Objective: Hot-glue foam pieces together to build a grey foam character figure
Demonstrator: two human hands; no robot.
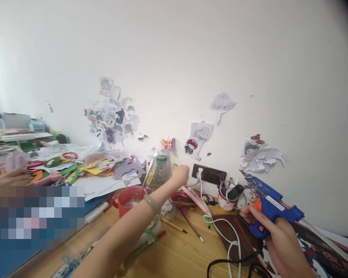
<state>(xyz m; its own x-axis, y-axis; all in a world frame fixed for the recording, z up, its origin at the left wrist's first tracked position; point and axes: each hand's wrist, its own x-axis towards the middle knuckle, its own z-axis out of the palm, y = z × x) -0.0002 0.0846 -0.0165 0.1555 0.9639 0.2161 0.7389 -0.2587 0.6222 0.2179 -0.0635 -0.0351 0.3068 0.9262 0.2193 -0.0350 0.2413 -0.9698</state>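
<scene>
My right hand point(278, 235) is closed around the handle of a blue hot glue gun point(271, 210) with an orange trigger, its nozzle tilted up toward the wall. Stretched out over the desk, my left hand point(181, 175) is closed near the wall, beside a clear bottle with a green cap point(161, 168) and left of a black power strip point(210, 174). Its fingers face away, so what they hold is hidden. Just below it lies a long pink item point(195, 199). Under my left forearm stands a red mug point(127, 200) with a metal utensil in it.
White cable point(234, 243) loops across the desk near a brown flat case point(230, 233). A decorated cup point(227, 199) holds pens. Paper scraps point(110, 168) pile up at the left, where another person's hands point(13, 183) hold something pink. Pencils point(174, 226) lie in the middle.
</scene>
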